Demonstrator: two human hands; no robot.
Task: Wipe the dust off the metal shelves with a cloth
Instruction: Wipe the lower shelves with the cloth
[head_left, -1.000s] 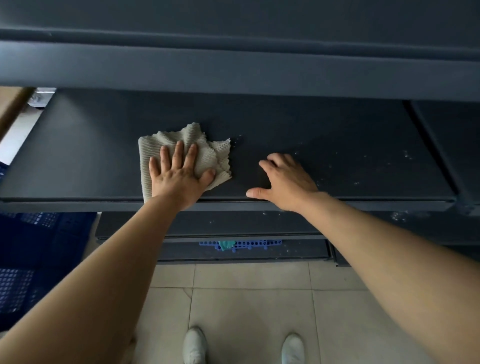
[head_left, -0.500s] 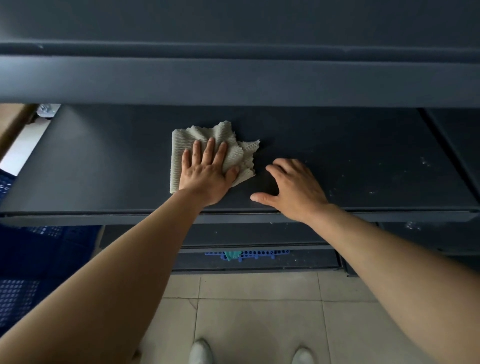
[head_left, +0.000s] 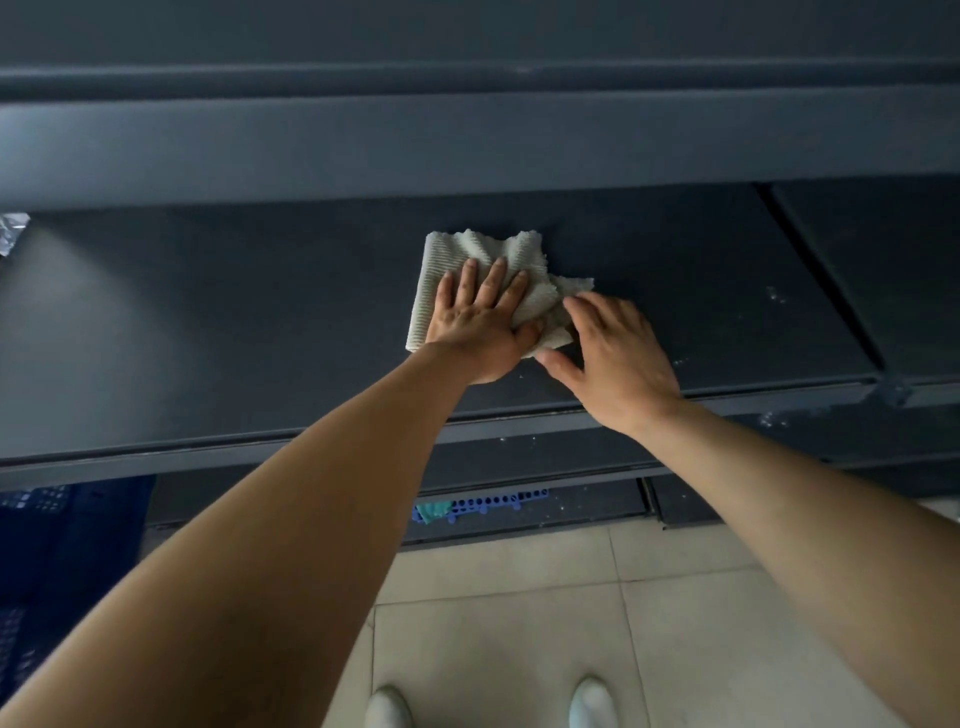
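The left hand (head_left: 478, 325) is pressing flat on the cloth (head_left: 449, 265), with its fingers straight and slightly spread and its thumb lying along the cloth's near edge. The right hand (head_left: 618, 358) is resting just beside it, loosely extended and gripping nothing. Its fingertips are touching the cloth's right-hand edge and its thumb is pointing toward the left hand.

The cloth is pale, ribbed and crumpled. It is lying on the dark metal shelf (head_left: 208, 322), somewhat right of the board's middle and back from the front rim. White dust specks (head_left: 776, 296) are showing on the shelf surface to the right of both hands, well apart from the cloth.

An upper shelf rail (head_left: 467, 145) is crossing the view above. A blue perforated strip (head_left: 493, 503) is lying on the lower shelf, with a teal item (head_left: 430, 512) at its left end. A blue crate (head_left: 62, 545) is standing at lower left. White shoes (head_left: 592, 701) are standing on the tiled floor (head_left: 493, 613).
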